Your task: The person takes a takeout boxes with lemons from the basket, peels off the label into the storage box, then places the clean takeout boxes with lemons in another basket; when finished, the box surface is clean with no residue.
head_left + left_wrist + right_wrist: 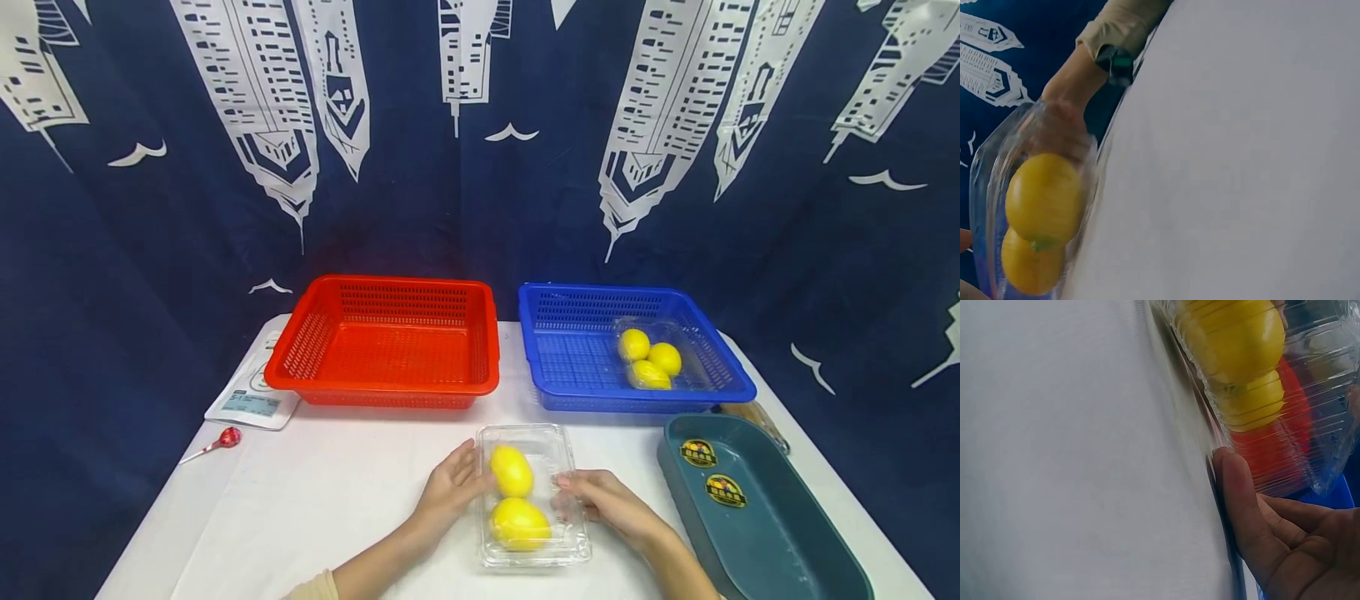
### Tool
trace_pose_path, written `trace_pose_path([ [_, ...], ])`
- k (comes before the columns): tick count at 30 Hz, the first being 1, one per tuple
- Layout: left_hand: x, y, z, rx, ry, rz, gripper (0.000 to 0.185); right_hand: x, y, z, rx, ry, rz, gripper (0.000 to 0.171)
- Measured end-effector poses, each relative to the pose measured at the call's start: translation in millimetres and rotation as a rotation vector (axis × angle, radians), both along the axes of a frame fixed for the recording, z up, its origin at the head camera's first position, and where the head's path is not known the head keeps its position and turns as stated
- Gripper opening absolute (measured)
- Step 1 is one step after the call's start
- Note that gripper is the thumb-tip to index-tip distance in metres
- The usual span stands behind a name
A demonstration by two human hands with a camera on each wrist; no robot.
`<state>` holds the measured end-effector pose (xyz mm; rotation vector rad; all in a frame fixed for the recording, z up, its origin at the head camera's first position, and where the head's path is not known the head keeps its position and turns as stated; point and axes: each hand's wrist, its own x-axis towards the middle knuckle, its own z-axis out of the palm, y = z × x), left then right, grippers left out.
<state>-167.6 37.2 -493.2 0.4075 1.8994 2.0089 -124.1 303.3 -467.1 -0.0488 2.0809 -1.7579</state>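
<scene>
Left hand (452,487) at 9 o'clock of a clear plastic box (531,498), fingers nearly straight and laid flat against its left wall. Right hand (606,502) at 3 o'clock of the same box, fingers loosely extended, tips touching the right wall; thumb (1239,500) seen pressed along the rim in the right wrist view. Neither hand curled round the box, as far as the blurred wrist views allow.

Box resting on the white surface (330,500), near the front edge, midway between both hands. Thin, see-through, ribbed plastic with rounded corners, lid apparently shut, though hard to be sure. Two lemons (512,471) inside, one at 12 o'clock and one at 6 o'clock, touching each other; bright yellow, oval, smooth-skinned.

Red basket (390,342) at 11 o'clock of the box, perforated rigid plastic, rectangular. Blue basket (585,350) at 1 o'clock, same make, holding a second clear box with three lemons (648,360) in its right half. Dark teal tray (757,517) at 3 o'clock, glossy, with two round stickers. Small scale (251,400) and a red lollipop (228,437) at 10 o'clock. Dark blue curtain (112,275) printed with white towers behind.
</scene>
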Motion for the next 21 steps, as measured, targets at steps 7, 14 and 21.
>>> trace_pose_path([
  [7,-11.9,11,15.6,-0.207,0.226,0.08,0.084,1.3,3,-0.1,0.003,-0.004,0.006,0.055],
  [14,-18.0,35,37.9,-0.414,0.391,0.099,0.085,2.0,6,-0.7,-0.021,0.001,0.034,0.047],
  [21,-38.2,59,58.8,-0.384,0.42,0.048,0.078,4.0,11,-2.0,-0.025,0.005,0.053,0.046],
])
